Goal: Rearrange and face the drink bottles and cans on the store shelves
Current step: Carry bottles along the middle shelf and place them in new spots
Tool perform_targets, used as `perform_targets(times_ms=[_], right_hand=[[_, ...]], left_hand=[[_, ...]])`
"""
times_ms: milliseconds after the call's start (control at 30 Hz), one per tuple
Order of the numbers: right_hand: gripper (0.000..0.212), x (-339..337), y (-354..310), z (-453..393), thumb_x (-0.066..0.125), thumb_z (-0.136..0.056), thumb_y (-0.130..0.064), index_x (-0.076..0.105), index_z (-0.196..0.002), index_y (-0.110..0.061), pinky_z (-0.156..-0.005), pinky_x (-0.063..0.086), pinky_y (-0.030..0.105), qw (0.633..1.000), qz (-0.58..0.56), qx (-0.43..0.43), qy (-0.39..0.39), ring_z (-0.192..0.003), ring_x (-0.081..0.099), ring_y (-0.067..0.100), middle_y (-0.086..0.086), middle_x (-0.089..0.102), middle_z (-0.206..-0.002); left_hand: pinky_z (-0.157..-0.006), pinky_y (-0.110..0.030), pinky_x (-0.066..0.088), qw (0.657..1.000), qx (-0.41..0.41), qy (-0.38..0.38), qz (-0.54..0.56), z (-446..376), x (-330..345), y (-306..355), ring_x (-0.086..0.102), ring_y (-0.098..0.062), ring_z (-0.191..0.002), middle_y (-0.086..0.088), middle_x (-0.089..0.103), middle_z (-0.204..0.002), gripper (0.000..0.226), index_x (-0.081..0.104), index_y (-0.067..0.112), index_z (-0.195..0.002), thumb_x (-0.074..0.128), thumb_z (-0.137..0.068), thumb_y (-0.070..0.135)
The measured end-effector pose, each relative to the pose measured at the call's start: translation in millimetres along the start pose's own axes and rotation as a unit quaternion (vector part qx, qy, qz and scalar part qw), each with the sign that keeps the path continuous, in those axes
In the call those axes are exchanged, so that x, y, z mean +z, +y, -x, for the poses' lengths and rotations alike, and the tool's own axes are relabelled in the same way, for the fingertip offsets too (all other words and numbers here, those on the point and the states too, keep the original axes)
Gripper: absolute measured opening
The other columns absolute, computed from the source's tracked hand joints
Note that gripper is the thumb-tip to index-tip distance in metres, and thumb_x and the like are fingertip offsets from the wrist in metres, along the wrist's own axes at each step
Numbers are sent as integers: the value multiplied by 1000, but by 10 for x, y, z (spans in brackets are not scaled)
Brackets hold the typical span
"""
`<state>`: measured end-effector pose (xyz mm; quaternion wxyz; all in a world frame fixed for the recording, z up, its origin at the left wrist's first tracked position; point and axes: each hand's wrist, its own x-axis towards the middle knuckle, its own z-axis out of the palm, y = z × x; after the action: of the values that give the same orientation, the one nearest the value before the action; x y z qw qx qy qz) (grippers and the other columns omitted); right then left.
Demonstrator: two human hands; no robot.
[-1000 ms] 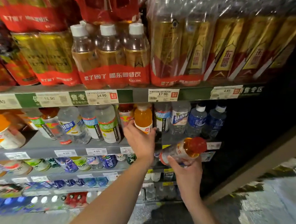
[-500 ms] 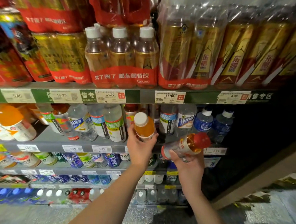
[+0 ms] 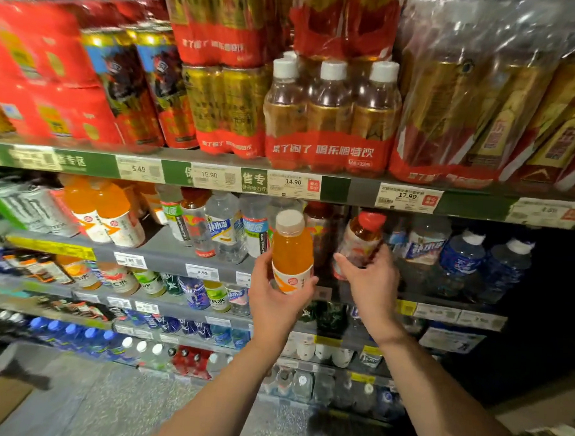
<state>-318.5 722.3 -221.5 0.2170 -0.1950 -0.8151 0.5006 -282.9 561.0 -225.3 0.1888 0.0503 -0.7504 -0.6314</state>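
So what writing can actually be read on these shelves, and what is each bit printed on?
"5.49": price tag on the upper shelf edge.
"15.90": price tag.
"14.90": price tag.
"17.90": price tag.
"4.99": price tag on the shelf below.
"售专": green shelf strip.
"累了困了 喝东鹏特饮": red wrap of the bottle multipack.
Bottle labels, including those in the hands, and the remaining tags are too blurred.

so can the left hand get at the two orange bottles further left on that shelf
Probably not yet: the left hand already grips an orange bottle. The two orange bottles stand unblocked at the shelf front.
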Motion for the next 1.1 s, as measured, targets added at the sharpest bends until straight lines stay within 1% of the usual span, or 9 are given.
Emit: perform_targets(times_ms=[67,200,400,500,600,800,933,1000,1100], right_hand=[[62,114,-24,-44,87,-67,-45,59,-113,-13,-84,51,32,999,31,-11,-4,-102,67,25,7,71,-112],[66,287,-9,-69,85,-65,-50,58,-114,-13,-81,55,36,998,62,-10,3,-99,66,28,8,69,-109],[83,400,115,-115,75,-62,-63,54,-125,-12,-83,59,43,997,74,-3,1,-104,67,28,8,69,-114],[83,410,116,-105,84,-67,-52,49,-130,-10,-86,58,43,997,74,-4,-6,-108,66,30,12,67,-119],[89,394,60,-70,89,-67,-40,44,-135,-4,-91,53,43,997,73,-7,-14,-116,61,35,18,63,-126],[93,478,-172,485,92,-62,-37,43,-132,-3,-113,36,45,990,25,-114,82,-133,40,29,14,45,-138],[82,732,-429,830,89,-65,-38,44,-129,-14,-105,43,40,993,-52,-106,22,-120,45,15,4,49,-128],[74,906,-553,954,86,-69,-42,44,-126,-23,-100,46,38,991,-84,-103,-29,-117,50,14,-2,52,-123],[61,1216,-724,1091,83,-73,-42,46,-120,-29,-97,46,36,987,-88,-116,-72,-113,51,11,-9,52,-118]], left_hand=[[-90,-34,56,1000,4,8,-5,-15,-94,-8,67,-8,-102,7,68,-112,70,53,33,-121,89,-62,41],[-82,-15,52,1000,0,26,14,-51,-238,-46,66,0,-93,5,68,-107,65,53,28,-116,92,-67,10],[-86,-26,55,999,-8,28,17,-101,-346,-123,66,-7,-98,8,68,-108,65,54,27,-118,92,-67,14],[-83,-21,54,999,-20,33,22,-72,-334,-126,66,-2,-95,13,67,-106,66,53,33,-116,92,-67,14],[-80,-18,52,998,-34,44,27,-43,-309,-135,65,2,-93,11,67,-108,69,52,25,-123,92,-68,17],[-86,-26,54,997,-39,65,29,-93,-412,-178,64,-2,-99,8,66,-111,68,52,34,-119,93,-67,20],[-82,-24,54,995,-38,79,40,-175,-631,-210,67,-5,-98,7,67,-110,67,52,37,-117,93,-66,19],[-80,-26,54,993,-45,93,53,-243,-782,-235,68,-7,-95,10,69,-107,67,55,31,-118,92,-63,27],[-79,-25,53,989,-57,114,69,-392,-1070,-292,69,-5,-93,18,70,-103,64,55,41,-114,87,-59,41]])
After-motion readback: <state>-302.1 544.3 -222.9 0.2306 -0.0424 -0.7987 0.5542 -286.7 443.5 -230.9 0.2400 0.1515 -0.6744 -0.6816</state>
